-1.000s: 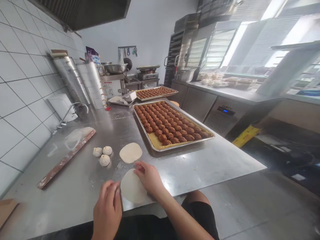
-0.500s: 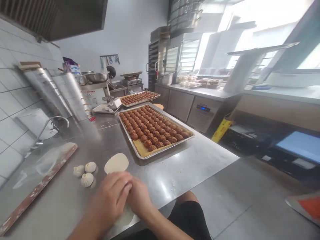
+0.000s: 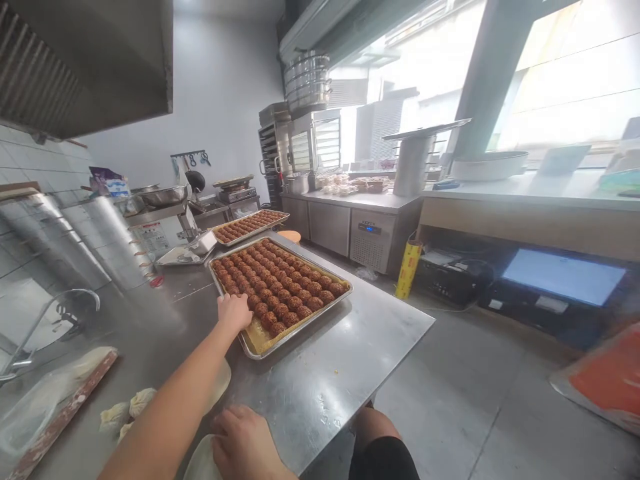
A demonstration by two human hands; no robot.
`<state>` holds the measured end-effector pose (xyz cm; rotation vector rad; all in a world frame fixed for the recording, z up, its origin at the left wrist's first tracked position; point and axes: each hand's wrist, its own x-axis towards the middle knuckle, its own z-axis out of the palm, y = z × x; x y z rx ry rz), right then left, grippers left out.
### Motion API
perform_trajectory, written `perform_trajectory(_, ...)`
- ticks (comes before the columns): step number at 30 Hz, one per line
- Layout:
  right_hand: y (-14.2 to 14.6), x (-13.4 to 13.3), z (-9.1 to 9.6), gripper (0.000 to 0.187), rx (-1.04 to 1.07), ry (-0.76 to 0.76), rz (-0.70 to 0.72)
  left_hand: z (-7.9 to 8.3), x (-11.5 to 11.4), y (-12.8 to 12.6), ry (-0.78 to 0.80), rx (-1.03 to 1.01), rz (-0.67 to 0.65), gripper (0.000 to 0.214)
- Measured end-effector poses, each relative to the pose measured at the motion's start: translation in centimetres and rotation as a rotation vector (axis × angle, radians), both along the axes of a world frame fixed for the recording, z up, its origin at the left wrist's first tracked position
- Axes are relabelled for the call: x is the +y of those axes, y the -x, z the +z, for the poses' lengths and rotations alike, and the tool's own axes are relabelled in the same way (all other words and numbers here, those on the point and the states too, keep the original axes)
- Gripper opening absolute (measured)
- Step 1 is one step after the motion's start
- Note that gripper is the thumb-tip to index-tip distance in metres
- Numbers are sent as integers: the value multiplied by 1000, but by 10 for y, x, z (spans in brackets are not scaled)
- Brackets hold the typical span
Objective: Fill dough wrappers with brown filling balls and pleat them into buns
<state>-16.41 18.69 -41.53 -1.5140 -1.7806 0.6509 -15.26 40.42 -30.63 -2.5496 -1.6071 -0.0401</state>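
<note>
My left hand [image 3: 235, 311] reaches over the near left edge of a metal tray [image 3: 257, 356] lined with yellowish paper. Its fingers curl down at the end of a row of brown, speckled filling balls [image 3: 285, 293]; the fingertips are hidden. Close to the counter's front edge, my right hand [image 3: 245, 440] has curled fingers on the right edge of a pale, flat dough wrapper [image 3: 200, 463]. A second dough wrapper [image 3: 220, 383] lies partly behind my left forearm. Pleated dumplings [image 3: 143, 401] sit to the left, partly covered by that arm.
A second tray of balls [image 3: 250, 227] stands farther back. At left lie a floury board [image 3: 75, 400] and a tap [image 3: 50, 307], with tall stacked metal cylinders [image 3: 107, 240] behind. The steel counter [image 3: 345, 373] ends at right, beyond which a yellow roll [image 3: 409, 270] stands on the floor.
My hands, together over the counter before, are now apart. The left has gone forward to the tray, while the right is low by the near wrapper. The view has shifted right and up.
</note>
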Motion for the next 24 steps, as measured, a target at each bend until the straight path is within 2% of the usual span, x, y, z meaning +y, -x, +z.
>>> perform_trajectory(5, 0, 3, 2, 21, -14, 15, 6, -3, -2, -6, 10, -36, 25, 34)
perform_trajectory(9, -2, -2, 8, 20, 13, 10, 8, 12, -13, 1, 2, -169, 1, 34)
perform_trajectory(12, -5, -7, 12, 23, 55, -7, 16, 26, -35, 24, 31, -324, -55, 42)
perform_trajectory(15, -6, -9, 21, 28, 83, -10, 53, 33, -75, 72, 86, -488, -89, 52)
perform_trajectory(18, -3, -5, 33, 28, 88, 36, 115, 26, -133, 135, 130, -633, -60, 42)
perform_trajectory(21, 3, 0, 40, 25, 127, 71, 248, 4, -193, 193, 94, -867, -80, 37)
perform_trajectory(24, 7, 1, 37, 26, 136, 76, 268, -26, -239, 231, -1, -823, 26, 42)
